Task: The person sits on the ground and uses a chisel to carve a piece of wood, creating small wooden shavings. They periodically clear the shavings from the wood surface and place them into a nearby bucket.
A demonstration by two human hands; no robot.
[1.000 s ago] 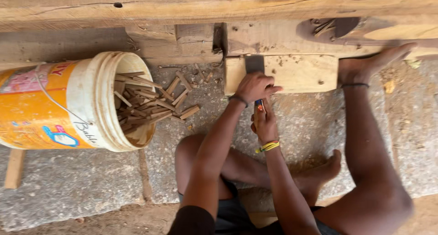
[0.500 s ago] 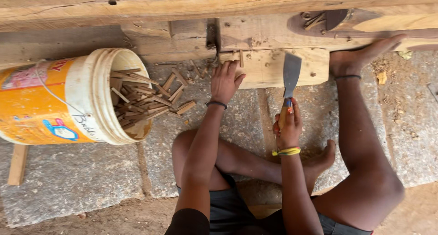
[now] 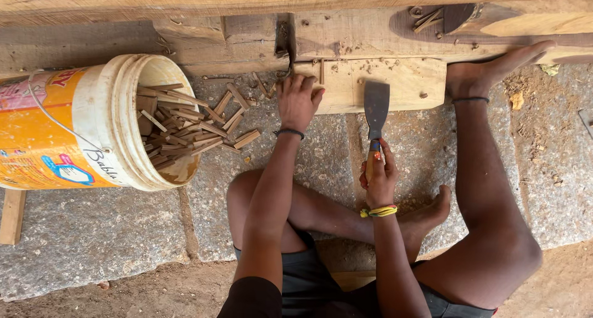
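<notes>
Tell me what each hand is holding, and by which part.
The right hand grips a flat-bladed chisel by its handle, blade pointing away. The left hand holds nothing; it rests on the wooden block.

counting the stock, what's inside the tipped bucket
The bucket lies on its side, holding a loose heap of small wooden sticks, some spilled onto the stone floor. Its wall hides anything deeper inside.

A single head-worn camera looks steeply down from close above the seated person's lap, facing the wooden beam (image 3: 296, 0) ahead; the tipped bucket (image 3: 92, 123) lies at the beam's near left.
</notes>
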